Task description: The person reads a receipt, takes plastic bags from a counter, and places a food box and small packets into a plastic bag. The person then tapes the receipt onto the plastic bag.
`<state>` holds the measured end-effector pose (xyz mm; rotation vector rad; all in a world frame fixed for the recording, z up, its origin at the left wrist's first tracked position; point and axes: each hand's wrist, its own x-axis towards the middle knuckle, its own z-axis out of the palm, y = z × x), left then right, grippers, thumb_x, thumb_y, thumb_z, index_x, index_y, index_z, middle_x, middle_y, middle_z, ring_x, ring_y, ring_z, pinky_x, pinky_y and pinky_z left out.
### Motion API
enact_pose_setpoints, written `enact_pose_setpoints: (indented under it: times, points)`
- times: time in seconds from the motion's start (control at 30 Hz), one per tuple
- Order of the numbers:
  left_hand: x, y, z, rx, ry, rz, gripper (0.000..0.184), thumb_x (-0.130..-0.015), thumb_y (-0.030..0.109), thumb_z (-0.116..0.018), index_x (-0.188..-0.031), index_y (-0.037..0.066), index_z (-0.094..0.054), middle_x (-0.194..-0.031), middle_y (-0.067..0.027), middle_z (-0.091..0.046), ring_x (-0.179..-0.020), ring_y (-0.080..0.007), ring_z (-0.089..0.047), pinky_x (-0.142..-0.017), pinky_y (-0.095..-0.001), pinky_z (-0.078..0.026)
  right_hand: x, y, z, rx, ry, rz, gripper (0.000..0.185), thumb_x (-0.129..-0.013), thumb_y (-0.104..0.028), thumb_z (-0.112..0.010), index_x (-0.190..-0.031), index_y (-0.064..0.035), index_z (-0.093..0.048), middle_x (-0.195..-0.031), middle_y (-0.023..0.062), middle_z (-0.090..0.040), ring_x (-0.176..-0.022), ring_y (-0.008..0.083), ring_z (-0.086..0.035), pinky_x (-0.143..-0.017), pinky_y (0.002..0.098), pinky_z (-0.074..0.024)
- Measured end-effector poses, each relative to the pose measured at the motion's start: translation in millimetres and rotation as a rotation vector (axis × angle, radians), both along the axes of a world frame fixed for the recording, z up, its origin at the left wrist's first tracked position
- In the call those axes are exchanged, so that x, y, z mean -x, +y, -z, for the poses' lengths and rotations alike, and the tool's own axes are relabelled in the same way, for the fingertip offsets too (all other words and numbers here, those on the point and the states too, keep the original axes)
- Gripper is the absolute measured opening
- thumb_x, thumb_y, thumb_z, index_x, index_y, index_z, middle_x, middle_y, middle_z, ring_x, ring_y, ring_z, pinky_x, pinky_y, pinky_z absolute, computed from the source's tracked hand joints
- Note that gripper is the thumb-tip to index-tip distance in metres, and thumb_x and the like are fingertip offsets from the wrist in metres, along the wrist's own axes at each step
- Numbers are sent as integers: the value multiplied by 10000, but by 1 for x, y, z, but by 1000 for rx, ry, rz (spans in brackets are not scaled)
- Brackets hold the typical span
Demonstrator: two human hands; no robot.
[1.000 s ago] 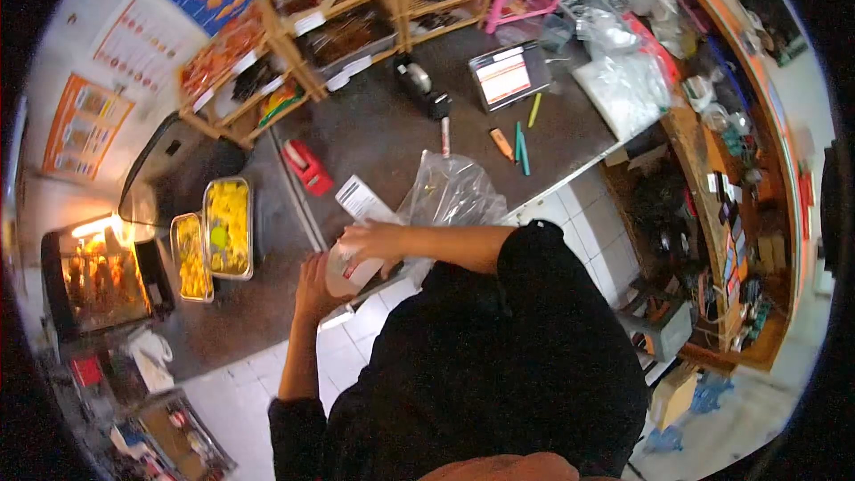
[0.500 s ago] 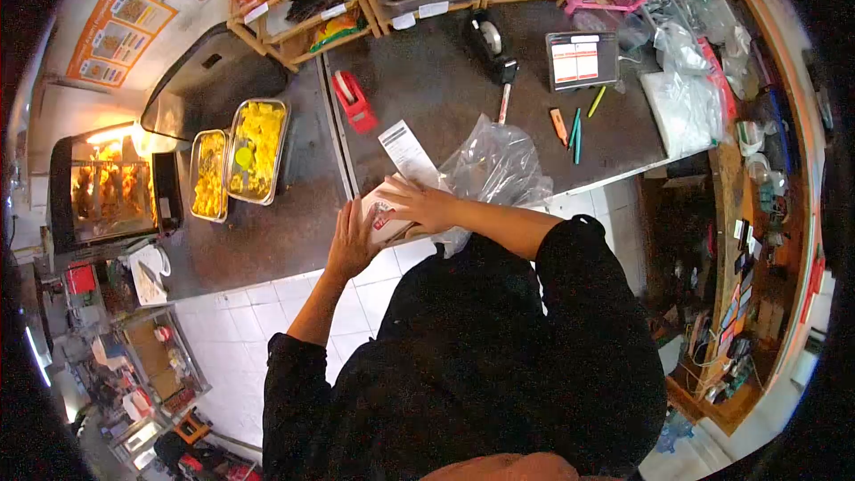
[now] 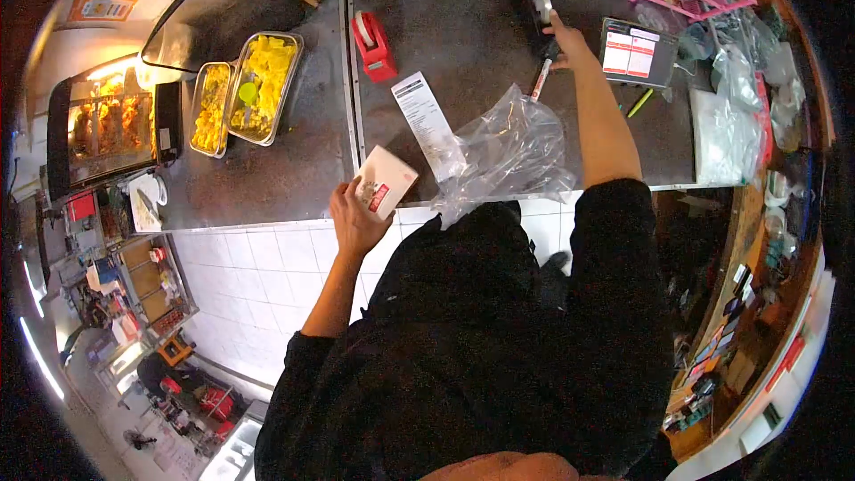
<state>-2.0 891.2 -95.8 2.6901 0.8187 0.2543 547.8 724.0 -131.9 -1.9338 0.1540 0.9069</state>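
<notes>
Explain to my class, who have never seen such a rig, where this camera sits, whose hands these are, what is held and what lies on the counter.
There is no machine here: a person works bare-handed, and every picture comes from one camera on their head, looking forward and down.

The left hand holds a small pale box with a red mark. The right hand is at a black tape dispenser; how firmly its fingers grip is unclear.

On the dark counter lie a printed slip, a clear plastic bag and a red tape dispenser. Further left, two clear containers hold yellow food.
</notes>
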Motion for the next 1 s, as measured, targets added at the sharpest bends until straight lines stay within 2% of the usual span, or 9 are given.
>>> enact_pose_setpoints:
  times: [0.13, 0.17, 0.27, 0.37, 0.47, 0.53, 0.63, 0.8, 1.0]
  points:
    - [22, -10, -15, -58, -10, -80, 980, -669, 339, -900, -1398, -1, -341, -1275, -280, -458, -1205, -456, -442, -1011, -578, -389, -16, -6, 1, -173, 64, 130, 582, -922, -552, -663, -1116, -4, -678, -1400, 161, -495, -1297, 294, -496, -832, 530, -621]
    - [26, -12, -18, -54, -26, -134, 997, -644, 354, -903, -1400, 4, -355, -1295, -280, -453, -1222, -452, -437, -1030, -570, -373, -18, -14, 17, -264, 59, 209, 443, -927, -420, -719, -1116, -22, -676, -1225, 114, -603, -1110, 223, -606, -810, 486, -635]
    - [30, -10, -9, -65, -78, -157, 1023, -674, 432, -875, -1420, -11, -334, -1327, -287, -433, -1248, -452, -417, -1069, -560, -337, 34, -58, 38, -430, -192, 168, 435, -910, -420, -742, -1073, -20, -693, -1034, 58, -671, -881, 157, -651, -757, 399, -630]
    - [16, -16, -6, 188, -257, -267, 1053, -661, 405, -898, -1426, -32, -322, -1326, -285, -430, -1260, -449, -416, -1086, -548, -323, 55, -57, 79, -158, -470, 176, 408, -896, -425, -759, -985, -28, -734, -868, 28, -690, -767, 140, -652, -663, 304, -570]
    - [-27, -25, -43, 59, -119, -198, 1028, -658, 406, -907, -1406, -32, -355, -1341, -279, -442, -1269, -428, -422, -1084, -534, -330, 34, -43, 124, -90, -695, 223, 395, -876, -435, -769, -829, -43, -766, -718, 60, -680, -705, 116, -648, -615, 292, -531]
    - [-61, -29, -61, 53, -119, -128, 1009, -653, 413, -907, -1390, -27, -376, -1335, -265, -457, -1266, -426, -427, -1078, -537, -335, 58, -37, 65, -106, -821, 299, 415, -858, -405, -787, -713, -20, -734, -650, 85, -654, -654, 117, -635, -589, 310, -504]
    - [-105, -34, -78, 20, -110, 1, 958, -648, 412, -898, -1362, -7, -415, -1325, -237, -483, -1259, -425, -437, -1068, -542, -340, 65, -45, 92, -8, -887, 306, 393, -896, -373, -746, -723, -24, -701, -693, 100, -650, -640, 216, -634, -623, 377, -494]
    - [-169, -53, -89, -7, -130, 206, 829, -614, 311, -851, -1319, 88, -477, -1342, -196, -485, -1256, -417, -442, -1072, -535, -326, 233, -54, -93, -282, -638, 204, 272, -900, -285, -726, -798, -32, -723, -804, 126, -626, -796, 232, -628, -721, 342, -482]
    - [-220, -99, -89, -15, -307, 361, 767, -615, 287, -865, -1264, 106, -500, -1340, -169, -488, -1248, -394, -451, -1026, -525, -337, 292, -79, -109, 201, -693, 144, 362, -881, -345, -757, -741, -12, -733, -720, 133, -608, -661, 201, -596, -614, 358, -445]
